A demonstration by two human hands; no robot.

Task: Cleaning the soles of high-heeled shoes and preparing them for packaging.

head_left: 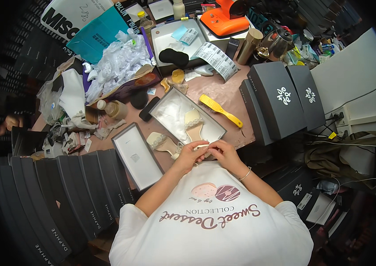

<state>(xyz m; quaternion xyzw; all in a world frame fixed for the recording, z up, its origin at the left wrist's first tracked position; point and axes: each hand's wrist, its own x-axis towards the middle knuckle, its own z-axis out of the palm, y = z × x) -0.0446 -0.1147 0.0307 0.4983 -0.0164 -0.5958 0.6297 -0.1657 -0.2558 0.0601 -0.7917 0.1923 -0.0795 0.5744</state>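
Note:
Close to my body, my left hand [189, 155] and my right hand [224, 154] meet with fingers pinched at the heel end of a cream sandal [193, 128]. Its beaded toe band points away from me, over the near side of an open shoe box [169, 110] with white tissue paper inside. What exactly the fingertips pinch is mostly hidden; a pale strap shows between them. A matching sandal [161, 142] lies to the left, beside my left hand. Left of that one rests a box lid [137, 156], its white inside facing up.
A yellow brush [220, 110] lies right of the box. Dark shoe boxes [276, 102] are stacked at the right, and several more [81, 190] stand in a row at lower left. Farther back are crumpled white paper [121, 66], a label strip [216, 60] and an orange device [224, 18].

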